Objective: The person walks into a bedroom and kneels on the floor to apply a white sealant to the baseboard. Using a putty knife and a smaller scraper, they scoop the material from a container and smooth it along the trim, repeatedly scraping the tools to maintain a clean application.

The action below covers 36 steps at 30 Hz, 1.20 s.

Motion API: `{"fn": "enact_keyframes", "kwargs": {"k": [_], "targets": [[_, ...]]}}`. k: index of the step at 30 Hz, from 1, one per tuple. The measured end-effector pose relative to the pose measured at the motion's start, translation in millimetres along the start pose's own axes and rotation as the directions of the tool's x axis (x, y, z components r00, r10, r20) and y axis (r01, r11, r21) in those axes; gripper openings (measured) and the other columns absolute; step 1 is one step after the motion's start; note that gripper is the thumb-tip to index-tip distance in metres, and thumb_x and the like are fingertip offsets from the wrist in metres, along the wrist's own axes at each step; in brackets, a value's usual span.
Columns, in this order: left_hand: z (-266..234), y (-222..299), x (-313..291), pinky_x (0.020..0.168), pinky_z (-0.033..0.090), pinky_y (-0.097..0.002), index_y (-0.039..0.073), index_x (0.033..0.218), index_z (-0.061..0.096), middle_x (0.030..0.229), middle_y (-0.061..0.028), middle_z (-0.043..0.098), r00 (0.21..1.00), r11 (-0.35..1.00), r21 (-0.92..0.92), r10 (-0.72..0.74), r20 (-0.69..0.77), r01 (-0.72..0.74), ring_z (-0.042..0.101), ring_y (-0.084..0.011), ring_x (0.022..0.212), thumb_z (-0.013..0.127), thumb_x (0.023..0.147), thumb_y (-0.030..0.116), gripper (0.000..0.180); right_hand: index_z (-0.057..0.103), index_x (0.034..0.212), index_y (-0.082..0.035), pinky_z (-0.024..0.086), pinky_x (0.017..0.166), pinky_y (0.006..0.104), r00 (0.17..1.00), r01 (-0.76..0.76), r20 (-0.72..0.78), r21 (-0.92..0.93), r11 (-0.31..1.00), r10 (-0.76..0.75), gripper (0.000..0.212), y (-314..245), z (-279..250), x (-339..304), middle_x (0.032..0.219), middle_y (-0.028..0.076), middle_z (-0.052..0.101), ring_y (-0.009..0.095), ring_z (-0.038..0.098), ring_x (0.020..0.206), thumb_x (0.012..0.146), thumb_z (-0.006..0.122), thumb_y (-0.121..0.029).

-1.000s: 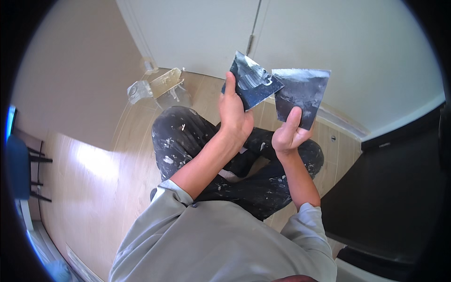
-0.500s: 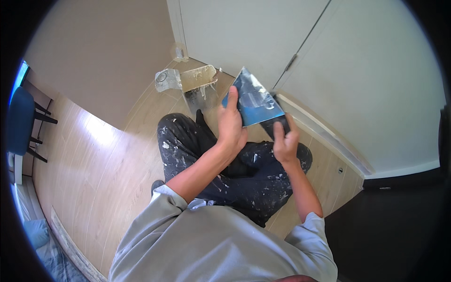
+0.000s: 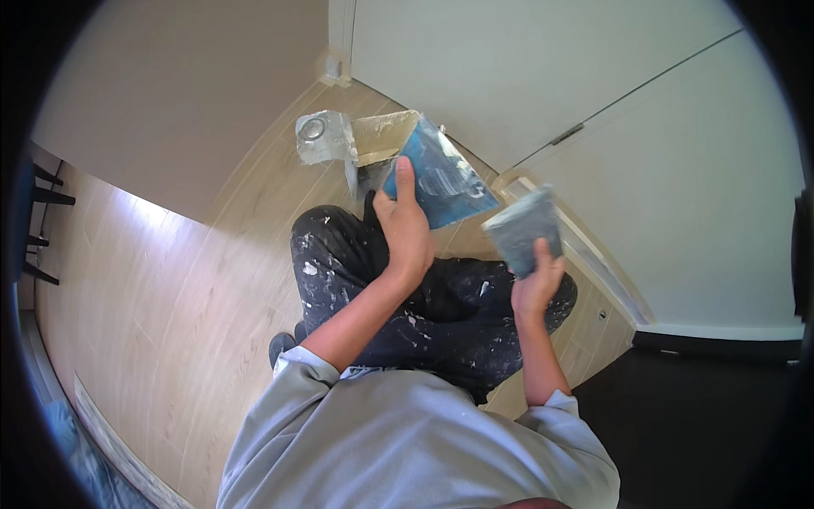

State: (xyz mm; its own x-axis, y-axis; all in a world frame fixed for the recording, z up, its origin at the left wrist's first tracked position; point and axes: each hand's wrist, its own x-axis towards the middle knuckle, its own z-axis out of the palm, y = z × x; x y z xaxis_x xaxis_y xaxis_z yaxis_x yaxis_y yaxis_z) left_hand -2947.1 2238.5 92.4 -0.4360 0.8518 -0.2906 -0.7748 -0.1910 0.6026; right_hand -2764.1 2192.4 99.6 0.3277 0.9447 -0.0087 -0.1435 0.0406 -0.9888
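My left hand (image 3: 407,225) grips a blue plastering hawk (image 3: 443,182), a flat plate smeared with white filler along its far edge. The thumb lies on top of the plate; the other fingers are mostly hidden behind it. To the right, my right hand (image 3: 539,284) is closed on a grey putty knife (image 3: 526,229) with a wide blade, slightly blurred and pale with filler along its upper edge. A gap separates the two tools. Just past the hawk's left edge stands a filler-crusted container (image 3: 386,136), partly covered by the hawk.
A clear plastic piece (image 3: 325,138) with a round ring sits against the container's left side. White door panels (image 3: 509,76) rise beyond, with a pale sill strip (image 3: 593,254) at right. Wood floor (image 3: 170,305) spreads left; dark chair legs (image 3: 47,195) stand at the far left.
The putty knife has come out from behind the hawk and moved right, its broad face now showing. The hawk has shifted slightly left over the container. My view has turned a little.
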Motion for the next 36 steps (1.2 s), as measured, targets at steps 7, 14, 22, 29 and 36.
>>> {"fn": "enact_keyframes", "kwargs": {"k": [7,14,22,29,36], "targets": [[-3.8,-19.5,-15.8,0.080,0.044,-0.0269,-0.010,0.107,0.064,0.093,-0.0057,0.066,0.926,0.826,0.434,0.258,0.277,-0.359,0.052,-0.0098,0.086,0.055,0.102,0.031,0.042,0.058,0.101,0.000,0.042,0.047,0.0299,0.999,-0.045,-0.024,0.151,0.988,0.049,0.015,14.8,20.1,-0.2,0.081,0.007,0.062,0.015,0.056,0.057,0.100,0.052,-0.014],[-12.5,-56.7,-36.7,0.062,0.042,-0.0328,-0.009,0.089,0.060,0.067,-0.0119,0.053,0.857,0.727,0.552,0.100,0.505,-0.410,0.040,-0.0124,0.069,0.057,0.101,0.024,0.035,0.058,0.095,0.000,0.041,0.046,0.0289,0.988,-0.068,-0.131,0.123,0.990,0.084,0.015,18.6,0.3,13.1,0.076,0.007,0.062,0.014,0.056,0.054,0.100,0.051,-0.012],[-58.5,-79.7,-41.3,0.067,0.047,-0.0285,-0.010,0.096,0.065,0.082,-0.0096,0.069,0.864,0.769,0.639,-0.331,0.380,0.014,0.053,-0.0109,0.071,0.057,0.101,0.028,0.039,0.056,0.115,-0.005,0.045,0.066,0.0367,0.985,-0.042,-0.138,0.373,0.927,0.101,0.024,19.6,-47.3,29.6,0.104,0.007,0.064,0.020,0.062,0.087,0.096,0.058,-0.020],[-54.3,-66.7,6.9,0.081,0.055,-0.0294,0.002,0.115,0.061,0.101,-0.0048,0.069,0.485,0.513,0.244,-0.858,0.168,0.823,0.068,-0.0127,0.089,0.061,0.098,0.033,0.035,0.062,0.116,-0.001,0.050,0.081,0.0405,0.793,0.607,0.333,-0.352,0.713,-0.510,0.030,15.9,-51.6,21.9,0.111,0.015,0.062,0.030,0.062,0.099,0.092,0.060,-0.019],[-38.7,-59.9,38.9,0.082,0.055,-0.0310,0.004,0.117,0.061,0.108,-0.0050,0.068,0.412,0.470,0.174,-0.864,0.288,0.865,0.068,-0.0141,0.093,0.064,0.096,0.030,0.033,0.071,0.115,-0.015,0.047,0.082,0.0422,0.237,0.962,0.917,-0.177,0.207,-0.320,0.034,24.0,-34.2,61.8,0.124,0.015,0.060,0.031,0.059,0.101,0.084,0.059,-0.022]]}}
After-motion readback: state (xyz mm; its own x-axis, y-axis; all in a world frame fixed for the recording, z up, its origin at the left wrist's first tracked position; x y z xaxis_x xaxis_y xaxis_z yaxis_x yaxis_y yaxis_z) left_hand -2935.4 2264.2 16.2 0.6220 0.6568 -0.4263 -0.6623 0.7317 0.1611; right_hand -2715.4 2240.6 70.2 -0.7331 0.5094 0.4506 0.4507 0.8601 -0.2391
